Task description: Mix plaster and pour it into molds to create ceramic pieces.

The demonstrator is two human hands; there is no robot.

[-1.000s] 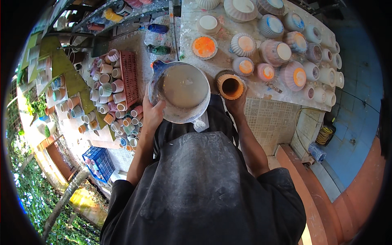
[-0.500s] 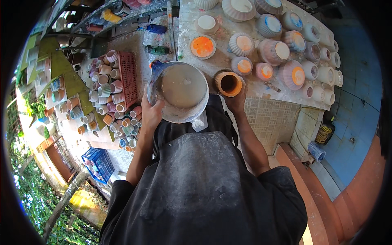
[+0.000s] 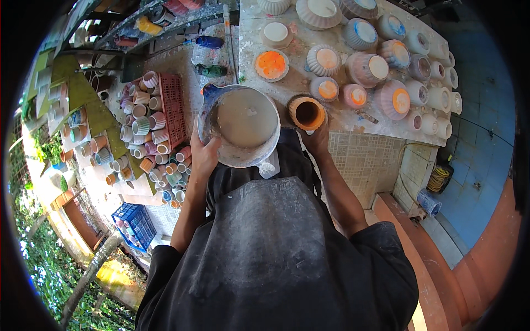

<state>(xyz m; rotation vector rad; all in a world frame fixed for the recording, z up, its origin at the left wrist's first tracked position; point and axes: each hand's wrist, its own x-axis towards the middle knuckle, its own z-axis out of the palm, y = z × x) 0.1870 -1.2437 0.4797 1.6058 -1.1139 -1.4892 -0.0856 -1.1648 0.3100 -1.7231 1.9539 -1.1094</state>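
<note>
Jug: mid-view on my feed, left hand at its near left side, liquid inside.
Pot: just right of the jug, a gap between them; right hand at its near side.
Table: far right, bowls spread across its top.
Crate: left of the jug; small pots crowd along its left, though I can't tell which sit inside.
Basket: left, nearer than the crate.
Bottles: far, between crate and table.
Cable coil: right, nearer than the table.
</note>
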